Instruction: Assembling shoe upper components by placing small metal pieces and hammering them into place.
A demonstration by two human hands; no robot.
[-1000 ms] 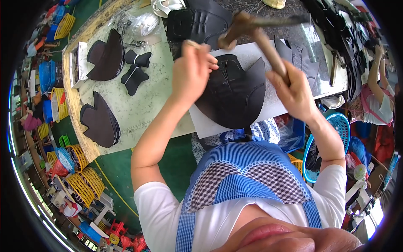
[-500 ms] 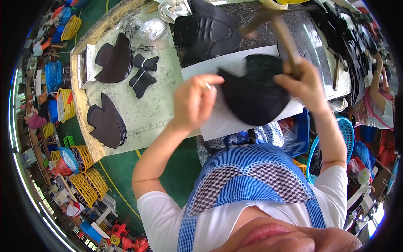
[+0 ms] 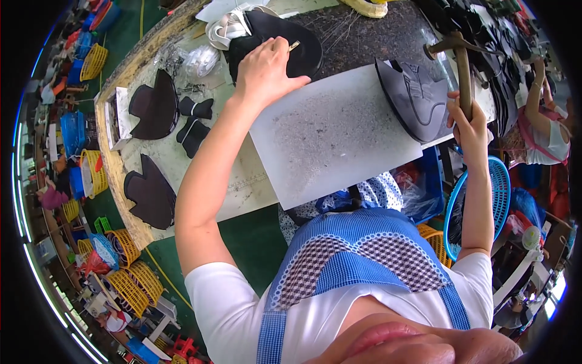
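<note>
My right hand (image 3: 470, 130) is wrapped round the wooden handle of a hammer (image 3: 464, 76), raised at the right with its head upward. My left hand (image 3: 264, 73) reaches over a black shoe-upper piece (image 3: 307, 51) at the far middle, thumb stretched out and fingers lying over it. Whether the fingers grip it, I cannot tell; part of it is hidden by the hand. A pale board (image 3: 330, 136) lies bare in front of me. Across its right end rests another black upper piece (image 3: 412, 100) with stitched curved lines, close to my right hand.
Dark cut pieces (image 3: 154, 106) and small tied black bundles (image 3: 195, 109) lie on the table's left part. Clear plastic (image 3: 200, 60) and white straps (image 3: 229, 27) sit behind. At the right stand a blue basket (image 3: 500, 200) and hanging black pieces (image 3: 494, 79); a co-worker (image 3: 545, 133) is beyond.
My left hand has moved from the board to the far black pieces. The black piece has left the board's middle. My right hand has moved right with the hammer.
</note>
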